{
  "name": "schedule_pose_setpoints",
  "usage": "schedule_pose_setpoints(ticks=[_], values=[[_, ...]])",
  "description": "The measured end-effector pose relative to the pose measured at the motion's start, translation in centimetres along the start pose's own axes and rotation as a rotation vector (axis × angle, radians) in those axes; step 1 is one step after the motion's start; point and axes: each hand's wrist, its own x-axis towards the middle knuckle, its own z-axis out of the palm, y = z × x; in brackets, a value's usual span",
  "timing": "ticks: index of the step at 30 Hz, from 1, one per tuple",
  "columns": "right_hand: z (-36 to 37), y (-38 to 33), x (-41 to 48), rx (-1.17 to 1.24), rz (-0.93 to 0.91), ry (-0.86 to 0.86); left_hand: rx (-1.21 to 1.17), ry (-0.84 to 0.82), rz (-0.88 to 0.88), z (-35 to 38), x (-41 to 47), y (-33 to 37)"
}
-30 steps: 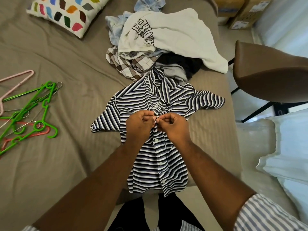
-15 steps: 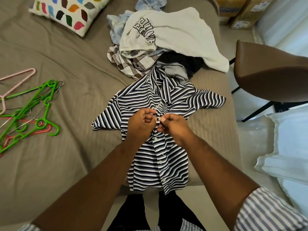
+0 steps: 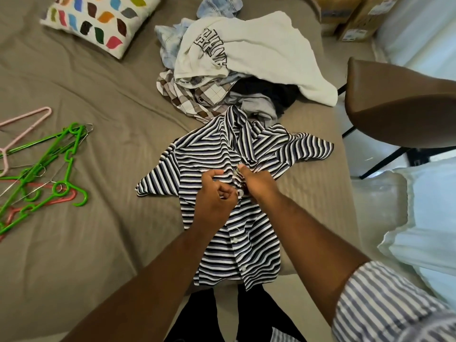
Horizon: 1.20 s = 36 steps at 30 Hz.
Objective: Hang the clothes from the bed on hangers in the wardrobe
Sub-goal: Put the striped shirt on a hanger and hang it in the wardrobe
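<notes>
A black, white and blue striped shirt (image 3: 207,154) lies spread face up on the brown bed (image 3: 98,243), its hem at the near edge. My left hand (image 3: 214,196) and my right hand (image 3: 259,183) meet at the button strip mid-chest, each pinching the fabric there. Behind the shirt sits a heap of clothes (image 3: 222,95) topped by a white sweatshirt (image 3: 259,53) with dark lettering. A tangle of green hangers (image 3: 47,169), with pink ones among them, lies on the bed at the left. No wardrobe is in view.
A patterned pillow (image 3: 101,18) rests at the back left. A brown chair (image 3: 399,104) stands right of the bed, with cardboard boxes (image 3: 355,18) behind it. A pale blue cloth (image 3: 429,218) covers something at the near right.
Both hands have stayed on the button strip, working slightly higher up the shirt. The shirt's chest fabric is more bunched between them.
</notes>
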Motion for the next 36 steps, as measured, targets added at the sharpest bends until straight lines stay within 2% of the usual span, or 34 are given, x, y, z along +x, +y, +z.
schedule_pose_setpoints(ticks=[1,3,5,8,9,12,14,17,22,27,31,34,36], values=[[0.2,0.3,0.2,0.081,0.056,-0.027,0.018,-0.021,-0.012,0.0,-0.2,0.0],[0.5,0.8,0.1,0.123,0.054,-0.114,0.008,-0.093,-0.076,-0.1,-0.4,-0.1],[0.9,1.4,-0.4,0.075,-0.033,-0.151,0.021,-0.107,-0.168,-0.5,-0.1,0.2],[1.2,2.0,-1.5,-0.028,-0.179,-0.132,0.090,0.052,-0.198,-0.9,1.4,0.7],[1.3,2.2,-1.8,-0.051,-0.221,-0.138,0.132,0.058,-0.192,-1.0,1.9,1.0],[1.5,2.8,-2.3,-0.133,-0.391,-0.134,0.175,-0.064,-0.329,-0.3,3.6,0.7],[1.5,3.0,-2.5,-0.150,-0.436,-0.133,0.087,-0.105,-0.404,0.3,4.1,0.4],[1.4,3.5,-2.5,0.015,-0.375,-0.182,-0.058,-0.066,-0.415,0.8,4.1,0.1],[1.5,3.7,-1.9,0.394,-0.198,-0.111,-0.407,-0.054,-0.518,0.6,3.8,-0.4],[1.5,2.8,-2.2,0.283,-0.127,-0.140,-0.518,-0.150,-0.530,0.0,2.9,0.5],[1.0,1.7,-2.6,0.234,-0.138,-0.171,-0.635,-0.187,-0.554,-0.5,2.8,0.4],[0.6,1.6,-2.7,0.212,-0.213,-0.181,-0.517,-0.269,-0.497,-0.7,2.8,0.4],[0.6,2.1,-2.5,0.217,-0.260,-0.204,-0.431,-0.245,-0.432,-0.9,2.6,0.5]])
